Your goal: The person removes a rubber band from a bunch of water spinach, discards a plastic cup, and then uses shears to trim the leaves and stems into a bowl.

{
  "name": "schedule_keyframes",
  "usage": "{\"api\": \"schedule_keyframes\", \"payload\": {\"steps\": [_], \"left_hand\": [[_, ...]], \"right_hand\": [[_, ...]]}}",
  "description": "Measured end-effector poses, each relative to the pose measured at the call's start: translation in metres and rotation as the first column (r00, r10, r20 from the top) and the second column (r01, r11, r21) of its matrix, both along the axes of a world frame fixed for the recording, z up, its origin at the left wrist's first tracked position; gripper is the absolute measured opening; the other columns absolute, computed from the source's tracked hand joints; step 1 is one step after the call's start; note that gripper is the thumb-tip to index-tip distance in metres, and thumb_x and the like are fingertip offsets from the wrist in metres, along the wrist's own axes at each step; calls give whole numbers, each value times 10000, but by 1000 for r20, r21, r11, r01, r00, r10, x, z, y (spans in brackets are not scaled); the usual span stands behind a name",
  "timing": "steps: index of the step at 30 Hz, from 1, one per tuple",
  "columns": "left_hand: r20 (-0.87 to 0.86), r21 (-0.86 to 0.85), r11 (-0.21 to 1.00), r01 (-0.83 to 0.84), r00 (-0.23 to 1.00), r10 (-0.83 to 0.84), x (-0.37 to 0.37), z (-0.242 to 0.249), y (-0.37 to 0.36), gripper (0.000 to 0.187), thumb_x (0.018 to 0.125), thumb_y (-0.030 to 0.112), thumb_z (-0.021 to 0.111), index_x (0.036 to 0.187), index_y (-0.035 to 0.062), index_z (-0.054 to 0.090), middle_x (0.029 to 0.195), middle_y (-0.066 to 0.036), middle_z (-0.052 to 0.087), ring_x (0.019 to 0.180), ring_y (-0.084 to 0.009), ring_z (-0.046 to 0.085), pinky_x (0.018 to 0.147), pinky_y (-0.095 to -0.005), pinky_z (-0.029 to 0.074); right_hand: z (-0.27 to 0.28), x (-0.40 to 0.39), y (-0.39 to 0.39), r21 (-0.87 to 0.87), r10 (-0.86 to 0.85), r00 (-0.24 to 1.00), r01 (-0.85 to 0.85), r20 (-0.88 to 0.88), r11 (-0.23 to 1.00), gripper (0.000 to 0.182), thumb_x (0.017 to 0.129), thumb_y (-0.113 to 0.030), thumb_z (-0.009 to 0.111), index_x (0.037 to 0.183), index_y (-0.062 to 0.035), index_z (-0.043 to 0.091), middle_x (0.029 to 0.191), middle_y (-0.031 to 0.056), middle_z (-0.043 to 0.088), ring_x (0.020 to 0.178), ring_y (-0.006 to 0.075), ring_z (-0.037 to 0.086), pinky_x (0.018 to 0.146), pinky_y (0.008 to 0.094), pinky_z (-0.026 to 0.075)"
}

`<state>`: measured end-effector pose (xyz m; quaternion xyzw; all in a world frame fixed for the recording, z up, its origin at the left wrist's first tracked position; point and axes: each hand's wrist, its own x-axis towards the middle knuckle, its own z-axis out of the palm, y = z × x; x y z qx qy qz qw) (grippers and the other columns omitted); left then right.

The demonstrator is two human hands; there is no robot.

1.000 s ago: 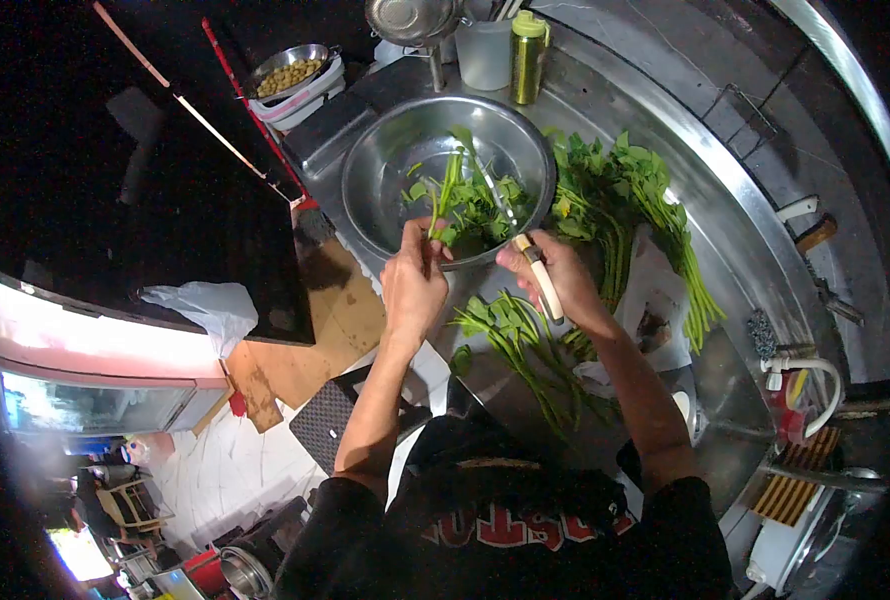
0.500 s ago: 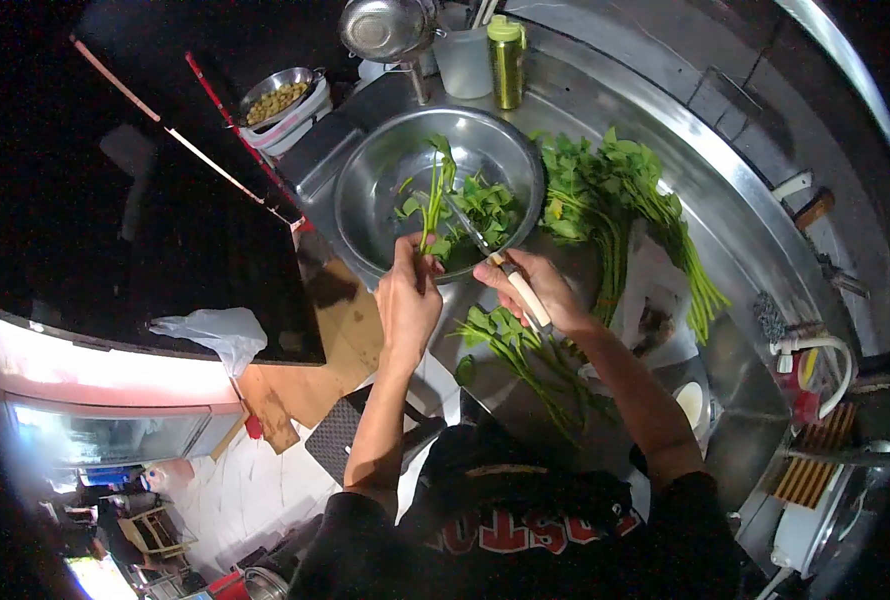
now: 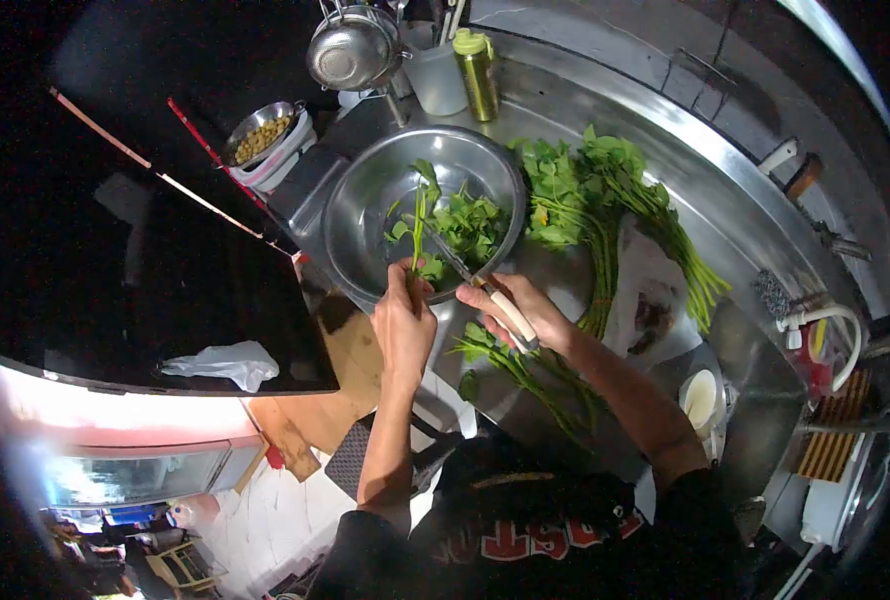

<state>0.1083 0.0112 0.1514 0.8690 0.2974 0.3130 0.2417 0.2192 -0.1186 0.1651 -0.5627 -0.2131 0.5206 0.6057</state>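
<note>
My left hand [image 3: 405, 298] pinches a few green stems [image 3: 420, 222] upright over the near left rim of a metal bowl [image 3: 350, 245]. Cut leaves [image 3: 470, 225] lie inside the bowl. Closed around the pale handle of a knife [image 3: 510, 318] is my right hand [image 3: 527, 305], at the bowl's near right rim. The blade points up and left into the bowl, close beside the stems. Several loose stems with leaves [image 3: 540, 378] lie on the metal counter below my right hand. Larger leafy bunches [image 3: 600, 190] rest right of the bowl.
Behind the bowl stand a strainer [image 3: 353, 52], a plastic container [image 3: 437, 80] and a green-lidded bottle [image 3: 478, 78]. A small bowl of yellowish pieces [image 3: 261, 138] is at the upper left. To the right are a plastic bag [image 3: 645, 300], a white bowl [image 3: 701, 398] and a sink [image 3: 765, 385].
The view has shifted a little. The held stems look shorter above my left hand, and their leafy tip sits lower in the bowl. Both hands keep their holds.
</note>
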Motion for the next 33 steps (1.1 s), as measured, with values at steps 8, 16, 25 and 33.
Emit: {"api": "schedule_keyframes", "payload": {"steps": [8,16,25,33], "left_hand": [[-13,-20,1000,20,1000,-20,-1,-7,10,255,801,-11,497,1032,95,509,737,-88,644,692,-304,629,585,-389,456],[-22,-14,999,42,999,-42,-4,-2,4,242,804,-6,490,1022,96,510,742,-88,647,692,-307,629,589,-396,453],[110,-136,988,70,992,-55,-16,-4,11,263,831,-36,459,1056,95,493,725,-93,629,688,-260,640,614,-359,475],[633,-742,447,499,740,225,-40,51,-13,328,938,156,439,1244,52,384,836,-57,517,467,-68,390,400,-176,284]], "right_hand": [[-13,10,-2,-19,-9,999,10,51,1000,350,803,-412,644,803,-91,504,506,-29,448,363,59,427,319,205,321],[-7,15,2,-44,6,997,-3,72,999,393,779,-446,659,736,-108,463,520,-22,459,377,59,449,329,201,335],[-11,36,8,-202,24,946,45,324,978,344,732,-350,733,836,-59,583,496,-25,459,357,54,431,331,199,321],[-64,148,-104,157,-276,116,592,954,791,409,745,-349,674,1037,-87,555,814,141,630,796,294,600,698,397,460]]}}
